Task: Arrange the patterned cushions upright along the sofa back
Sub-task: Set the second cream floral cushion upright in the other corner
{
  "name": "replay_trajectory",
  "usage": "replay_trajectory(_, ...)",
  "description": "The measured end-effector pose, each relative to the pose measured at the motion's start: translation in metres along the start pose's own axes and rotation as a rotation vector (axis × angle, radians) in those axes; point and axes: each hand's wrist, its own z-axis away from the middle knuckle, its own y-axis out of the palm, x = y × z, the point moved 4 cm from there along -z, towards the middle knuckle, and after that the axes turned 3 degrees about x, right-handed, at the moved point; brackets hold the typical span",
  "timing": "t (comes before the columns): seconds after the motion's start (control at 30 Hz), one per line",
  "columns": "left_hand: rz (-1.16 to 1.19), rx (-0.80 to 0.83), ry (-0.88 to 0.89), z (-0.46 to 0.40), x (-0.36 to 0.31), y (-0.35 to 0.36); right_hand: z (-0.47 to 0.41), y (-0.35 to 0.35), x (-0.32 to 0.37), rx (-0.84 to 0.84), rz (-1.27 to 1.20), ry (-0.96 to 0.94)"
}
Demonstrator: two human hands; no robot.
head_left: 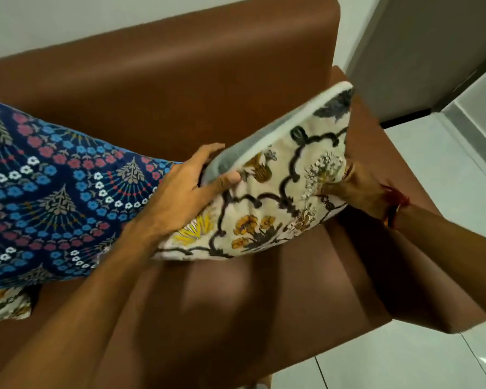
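Sofa [180, 88]: brown leather-like upholstery, smooth, low sheen. Cream cushion [275, 189]: woven cloth, matt, with raised embroidered-looking floral pattern; grey plush-looking back. Blue cushion [48, 197]: printed cloth, smooth, matt. Floor [432, 175]: pale tiles, glossy, reflective. Wall [68, 18]: white, matt.

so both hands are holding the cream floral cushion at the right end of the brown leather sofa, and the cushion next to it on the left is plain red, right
Not quite. The head view shows the left hand and right hand gripping the cream floral cushion on the brown leather sofa, but the neighbouring cushion is dark blue with a flower and tree pattern, not plain red.
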Motion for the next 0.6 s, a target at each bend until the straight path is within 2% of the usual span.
replay_trajectory(0.1, -0.144, 0.060, -0.018, -0.015, -0.008, -0.002, -0.015, -0.011, 0.025, -0.036, 0.023, -0.060)
replay_trajectory(0.33, -0.129, -0.308, 0.006, -0.070, -0.007, -0.002, -0.056, -0.056, 0.052, -0.200, 0.148, -0.107)
replay_trajectory(0.43, -0.155, -0.383, -0.008, -0.086, 0.006, 0.015, -0.074, -0.057, 0.048, -0.250, 0.251, -0.128)
replay_trajectory(0.6, -0.292, -0.477, 0.012, -0.100, 0.024, 0.029, -0.098, -0.050, 0.045, -0.229, 0.355, -0.147)
